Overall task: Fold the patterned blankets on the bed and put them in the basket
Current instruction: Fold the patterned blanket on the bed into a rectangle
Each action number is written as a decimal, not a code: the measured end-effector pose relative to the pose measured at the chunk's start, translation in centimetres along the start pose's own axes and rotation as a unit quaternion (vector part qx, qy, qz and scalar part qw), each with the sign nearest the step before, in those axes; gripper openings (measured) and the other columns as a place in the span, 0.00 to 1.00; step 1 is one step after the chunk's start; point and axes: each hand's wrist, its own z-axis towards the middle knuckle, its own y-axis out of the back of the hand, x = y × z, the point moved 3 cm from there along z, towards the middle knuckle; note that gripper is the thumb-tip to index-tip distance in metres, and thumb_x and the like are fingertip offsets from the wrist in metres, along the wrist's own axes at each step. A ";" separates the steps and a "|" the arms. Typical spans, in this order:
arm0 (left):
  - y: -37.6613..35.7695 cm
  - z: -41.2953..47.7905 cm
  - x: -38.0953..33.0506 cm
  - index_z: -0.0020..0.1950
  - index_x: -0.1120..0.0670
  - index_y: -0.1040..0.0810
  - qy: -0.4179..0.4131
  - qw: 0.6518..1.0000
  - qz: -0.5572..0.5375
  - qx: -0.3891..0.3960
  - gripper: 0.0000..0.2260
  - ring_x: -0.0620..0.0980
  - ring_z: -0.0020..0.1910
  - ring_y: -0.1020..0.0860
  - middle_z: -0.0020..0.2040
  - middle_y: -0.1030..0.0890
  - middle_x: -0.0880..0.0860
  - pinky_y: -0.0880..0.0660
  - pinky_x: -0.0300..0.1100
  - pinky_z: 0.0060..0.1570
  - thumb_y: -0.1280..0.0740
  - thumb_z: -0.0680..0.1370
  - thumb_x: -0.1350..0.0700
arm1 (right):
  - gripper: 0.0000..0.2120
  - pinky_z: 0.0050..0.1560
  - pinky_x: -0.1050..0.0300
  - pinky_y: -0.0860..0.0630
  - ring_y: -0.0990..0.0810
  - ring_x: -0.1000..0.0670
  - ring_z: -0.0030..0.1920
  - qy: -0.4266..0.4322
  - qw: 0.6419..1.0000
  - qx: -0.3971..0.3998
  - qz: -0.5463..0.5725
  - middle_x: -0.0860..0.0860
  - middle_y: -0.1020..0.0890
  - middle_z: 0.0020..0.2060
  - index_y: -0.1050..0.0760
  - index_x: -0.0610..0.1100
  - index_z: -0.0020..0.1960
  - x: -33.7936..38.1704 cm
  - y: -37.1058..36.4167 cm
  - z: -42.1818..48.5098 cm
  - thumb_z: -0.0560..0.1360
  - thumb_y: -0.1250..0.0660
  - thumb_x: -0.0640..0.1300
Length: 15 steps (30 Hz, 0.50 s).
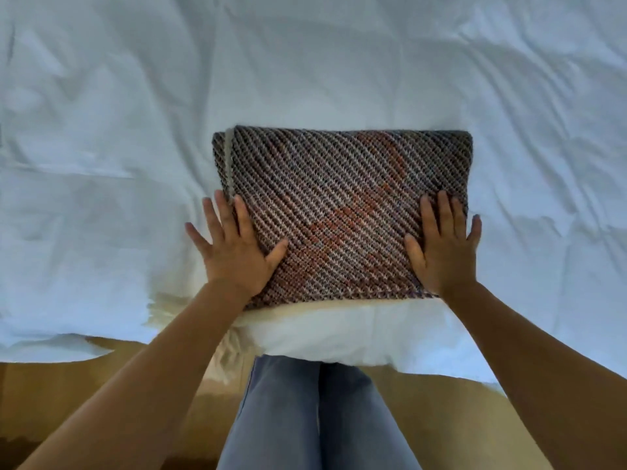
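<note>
A patterned blanket (342, 205), dark with diagonal pale stripes and orange patches, lies folded into a thick rectangle near the bed's front edge. My left hand (234, 247) rests flat on its lower left corner, fingers spread, partly on the sheet. My right hand (444, 245) lies flat on its lower right corner, fingers apart. Neither hand grips the fabric. No basket is in view.
The white wrinkled bed sheet (322, 62) stretches across the whole upper view. The bed's front edge (339, 344) hangs just past the blanket. Below it are my legs in blue jeans (312, 418) and a brown floor (84, 401).
</note>
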 end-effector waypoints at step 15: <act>2.9 9.5 -4.2 0.74 0.50 0.67 -0.075 0.992 -0.091 -0.052 0.43 0.56 0.75 0.60 0.76 0.60 0.59 0.66 0.52 0.69 0.52 0.69 0.28 | 0.31 0.71 0.42 0.61 0.53 0.39 0.75 -0.024 0.999 -0.015 0.022 0.41 0.48 0.76 0.51 0.50 0.76 2.5 0.4 8.5 0.77 0.52 0.62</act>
